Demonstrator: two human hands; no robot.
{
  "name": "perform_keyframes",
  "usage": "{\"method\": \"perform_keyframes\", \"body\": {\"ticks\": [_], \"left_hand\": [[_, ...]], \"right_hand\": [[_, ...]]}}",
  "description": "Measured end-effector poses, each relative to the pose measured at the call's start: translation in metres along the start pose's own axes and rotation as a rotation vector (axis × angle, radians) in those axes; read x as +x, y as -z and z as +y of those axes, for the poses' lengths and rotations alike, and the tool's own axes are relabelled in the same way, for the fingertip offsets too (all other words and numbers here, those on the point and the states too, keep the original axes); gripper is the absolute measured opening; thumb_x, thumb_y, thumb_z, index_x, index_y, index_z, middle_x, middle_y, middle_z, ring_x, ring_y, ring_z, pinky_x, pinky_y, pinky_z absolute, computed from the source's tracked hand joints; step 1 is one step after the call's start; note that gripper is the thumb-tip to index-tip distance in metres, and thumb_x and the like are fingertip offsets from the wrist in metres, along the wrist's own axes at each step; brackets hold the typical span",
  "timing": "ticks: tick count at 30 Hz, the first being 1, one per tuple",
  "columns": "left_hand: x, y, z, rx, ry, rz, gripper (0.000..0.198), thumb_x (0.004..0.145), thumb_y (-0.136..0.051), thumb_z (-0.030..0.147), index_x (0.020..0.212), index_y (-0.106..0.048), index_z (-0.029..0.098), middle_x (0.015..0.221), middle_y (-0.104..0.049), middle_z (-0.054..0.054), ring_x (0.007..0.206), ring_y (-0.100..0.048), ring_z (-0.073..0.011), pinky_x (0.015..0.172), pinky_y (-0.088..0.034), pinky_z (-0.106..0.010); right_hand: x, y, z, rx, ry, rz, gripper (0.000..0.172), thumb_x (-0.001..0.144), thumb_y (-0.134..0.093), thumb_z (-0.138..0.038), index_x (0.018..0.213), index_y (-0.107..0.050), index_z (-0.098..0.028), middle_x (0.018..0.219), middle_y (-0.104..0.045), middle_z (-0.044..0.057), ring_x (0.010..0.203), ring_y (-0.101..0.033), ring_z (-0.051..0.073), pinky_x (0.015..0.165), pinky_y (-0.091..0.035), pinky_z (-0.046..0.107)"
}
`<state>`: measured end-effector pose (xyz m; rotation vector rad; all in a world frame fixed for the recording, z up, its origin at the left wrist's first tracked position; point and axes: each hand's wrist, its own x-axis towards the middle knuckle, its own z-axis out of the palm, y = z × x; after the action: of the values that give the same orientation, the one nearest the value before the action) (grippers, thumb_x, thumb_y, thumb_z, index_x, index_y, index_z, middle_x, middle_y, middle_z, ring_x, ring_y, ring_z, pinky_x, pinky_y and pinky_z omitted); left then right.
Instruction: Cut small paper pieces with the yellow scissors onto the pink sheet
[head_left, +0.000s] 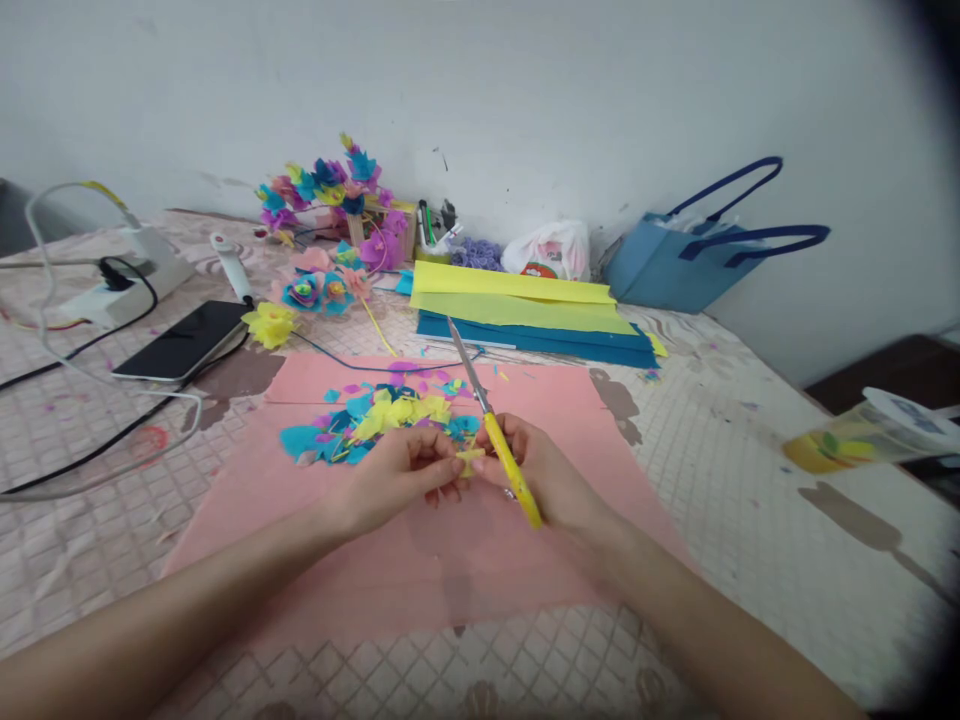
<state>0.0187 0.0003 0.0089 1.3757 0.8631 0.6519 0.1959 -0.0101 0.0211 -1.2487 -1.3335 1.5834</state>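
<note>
Between the fingertips of both hands is a small piece of yellow paper [470,457]. My left hand [409,468] pinches its left end, fingers closed. My right hand [536,465] pinches the other end and also carries scissors [504,460] with yellow handles, their blades pointing up and away from me. Just beyond my hands a heap of cut paper scraps [382,415] in yellow, blue and purple lies on a pink paper sheet [405,590].
Folded yellow [517,300] and blue paper [540,340] lie behind the pink sheet. Paper flowers [322,190], a phone [184,342] and a power strip [127,290] with cables are at the left. A blue bag [675,265] and a plastic cup [862,435] are at the right.
</note>
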Motion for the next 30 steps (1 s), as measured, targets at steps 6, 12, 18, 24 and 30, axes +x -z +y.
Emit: {"method": "perform_keyframes", "body": {"ticks": [6,12,18,24,30], "left_hand": [[0.001,0.0024,-0.0009,-0.03,0.008,-0.006,0.015,0.084,-0.054,0.027,0.077,-0.053,0.014,0.069,-0.064,-0.002,0.061,-0.058,-0.0101,0.06,-0.046,-0.024],[-0.0004,0.0009,-0.0072,0.001,-0.208,0.016,0.026,0.08,-0.057,0.015,0.103,-0.047,0.018,0.08,-0.06,0.0,0.074,-0.06,-0.0134,0.067,-0.048,-0.028],[-0.0028,-0.0003,-0.0077,0.19,-0.222,0.021,0.006,0.08,-0.058,0.016,0.086,-0.056,0.016,0.086,-0.062,-0.004,0.079,-0.06,-0.015,0.073,-0.049,-0.03],[-0.0003,-0.0027,-0.0099,0.076,-0.202,0.062,0.008,0.079,-0.063,0.021,0.078,-0.059,0.014,0.082,-0.063,-0.004,0.077,-0.061,-0.0157,0.072,-0.049,-0.03],[0.0002,-0.0028,-0.0091,-0.009,-0.171,0.042,0.012,0.079,-0.065,0.024,0.076,-0.06,0.013,0.08,-0.063,-0.004,0.076,-0.06,-0.0151,0.07,-0.046,-0.028]], "right_hand": [[-0.0005,0.0037,-0.0003,-0.029,-0.072,0.081,0.037,0.058,-0.074,-0.032,0.08,-0.048,-0.021,0.067,-0.046,-0.006,0.05,-0.037,0.006,0.043,-0.026,0.02],[0.0004,0.0059,0.0008,0.009,-0.116,0.073,0.037,0.057,-0.074,-0.031,0.082,-0.05,-0.02,0.066,-0.047,-0.007,0.047,-0.037,0.006,0.042,-0.026,0.021],[-0.0009,0.0064,0.0043,0.075,-0.117,-0.026,0.031,0.06,-0.07,-0.03,0.08,-0.048,-0.02,0.062,-0.045,-0.007,0.047,-0.036,0.006,0.042,-0.026,0.02],[-0.0016,0.0044,0.0031,0.079,-0.1,-0.043,0.032,0.058,-0.071,-0.029,0.078,-0.047,-0.02,0.067,-0.048,-0.006,0.048,-0.036,0.006,0.043,-0.026,0.02],[-0.0034,0.0013,0.0016,0.102,-0.109,-0.026,0.036,0.058,-0.073,-0.031,0.08,-0.048,-0.02,0.068,-0.048,-0.006,0.051,-0.039,0.006,0.045,-0.027,0.02]]}}
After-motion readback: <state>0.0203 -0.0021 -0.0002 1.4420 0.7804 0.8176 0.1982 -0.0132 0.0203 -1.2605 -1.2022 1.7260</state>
